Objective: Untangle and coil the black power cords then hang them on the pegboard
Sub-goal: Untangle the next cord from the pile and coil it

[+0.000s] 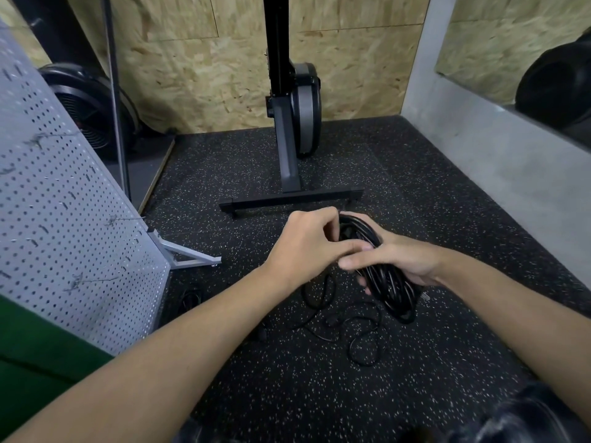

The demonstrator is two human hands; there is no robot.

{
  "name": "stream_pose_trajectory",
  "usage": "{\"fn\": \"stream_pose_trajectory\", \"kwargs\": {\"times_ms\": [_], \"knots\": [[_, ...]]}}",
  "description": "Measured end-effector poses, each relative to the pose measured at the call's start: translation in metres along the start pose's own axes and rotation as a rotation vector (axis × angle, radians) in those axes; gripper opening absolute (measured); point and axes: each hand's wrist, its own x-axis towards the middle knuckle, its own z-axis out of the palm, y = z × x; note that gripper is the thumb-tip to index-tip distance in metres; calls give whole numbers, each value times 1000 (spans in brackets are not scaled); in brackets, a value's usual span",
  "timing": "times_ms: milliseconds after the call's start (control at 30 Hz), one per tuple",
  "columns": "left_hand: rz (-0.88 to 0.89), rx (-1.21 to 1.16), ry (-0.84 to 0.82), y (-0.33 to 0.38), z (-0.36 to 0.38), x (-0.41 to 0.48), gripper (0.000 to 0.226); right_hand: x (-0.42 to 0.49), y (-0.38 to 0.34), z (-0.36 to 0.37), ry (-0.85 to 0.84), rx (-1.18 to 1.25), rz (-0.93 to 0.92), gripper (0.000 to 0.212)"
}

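While the right hand (399,260) grips the coiled cord (398,298) mid-frame to keep loops together, the left hand (307,241) pinches its top. More cords (361,334) lie tangled on the floor (256,394) below.

The cord bundle (393,282) is shiny black, and the loose cords (361,334) near you are black too. The floor (319,394) is black with small white speckles. On the left, the pegboard (64,219) is light grey with rows of dark holes. The far wall (208,75) is pale yellow-brown and flaky. Your sleeve (32,340) is dark green.
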Motion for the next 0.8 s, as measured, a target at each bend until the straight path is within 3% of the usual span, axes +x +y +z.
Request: {"fn": "stream_pose_trajectory", "kwargs": {"times_ms": [100,267,400,533,633,800], "knots": [[30,-7,-23,2,0,0,47,-4,-4,4,28,-48,19,67],[62,-38,-192,-8,-3,5,9,4,1,0,203,58,62,42],[18,-71,-194,-17,-1,4,8,4,1,1,195,128,59,35],[147,-63,-142,-5,2,4,9,6,4,1,136,150,98,35],[221,-54,-98,4,7,2,8,8,8,3,89,121,141,18],[139,-46,-114,-1,0,4,24,9,3,0,156,177,123,14]]}}
